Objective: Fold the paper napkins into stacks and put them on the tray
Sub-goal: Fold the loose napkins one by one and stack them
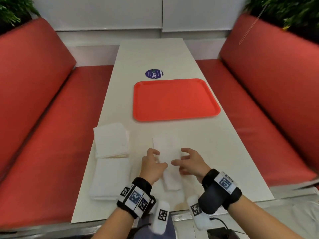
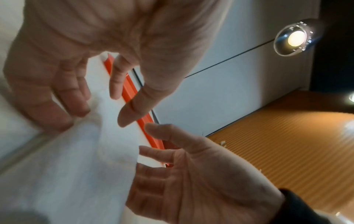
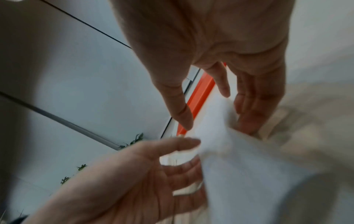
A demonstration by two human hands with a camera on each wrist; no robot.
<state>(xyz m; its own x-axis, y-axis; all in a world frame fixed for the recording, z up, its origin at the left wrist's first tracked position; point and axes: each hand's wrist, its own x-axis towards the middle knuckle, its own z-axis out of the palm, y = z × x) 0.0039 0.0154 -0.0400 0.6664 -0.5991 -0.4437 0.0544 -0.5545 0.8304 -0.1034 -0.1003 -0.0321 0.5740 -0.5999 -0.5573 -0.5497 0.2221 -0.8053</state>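
Note:
A white paper napkin (image 1: 168, 149) lies lengthwise on the white table (image 1: 215, 144), near its front edge. My left hand (image 1: 159, 158) is at its left side and my right hand (image 1: 179, 156) at its right, both with fingers spread and loosely bent. In the left wrist view my left hand (image 2: 103, 116) has its fingertips (image 2: 78, 112) on the napkin (image 2: 76, 166), thumb apart. In the blurred right wrist view my right hand (image 3: 216, 125) touches the napkin (image 3: 239, 166) with its fingers (image 3: 247, 121). The orange-red tray (image 1: 174, 99) beyond holds nothing.
Two stacks of white napkins sit at the table's left edge, one farther (image 1: 111, 140) and one nearer (image 1: 110, 178). A round blue sticker (image 1: 154, 74) lies behind the tray. Red benches (image 1: 43, 118) flank the table on both sides.

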